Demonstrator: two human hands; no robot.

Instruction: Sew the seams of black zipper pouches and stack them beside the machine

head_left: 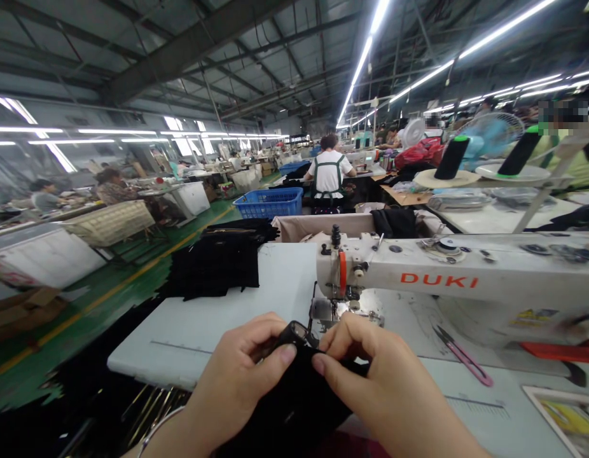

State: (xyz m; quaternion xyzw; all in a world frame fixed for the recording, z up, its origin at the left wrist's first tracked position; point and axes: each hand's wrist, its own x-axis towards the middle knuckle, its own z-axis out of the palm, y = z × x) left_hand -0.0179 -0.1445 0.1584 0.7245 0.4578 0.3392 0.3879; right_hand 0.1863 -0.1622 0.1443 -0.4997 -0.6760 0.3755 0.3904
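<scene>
A piece of black fabric (299, 394) hangs between my two hands in front of the sewing machine (437, 273). My left hand (247, 362) pinches its upper left edge, where the cloth curls over into a fold beside the thumb. On the other side, my right hand (361, 362) grips the upper edge between thumb and fingers. Both hands are close to the needle area (325, 310), which the right fingers partly hide. To the right of my right hand, thread snips (464, 356) with pink handles lie on the machine table (218, 318).
Black fabric pieces (222, 261) are stacked on the table's left part, and more black cloth (103, 388) hangs at the left edge. A blue basket (270, 202) stands beyond. Thread cones (451, 158) rise at the right. A co-worker (329, 168) sits ahead, back turned.
</scene>
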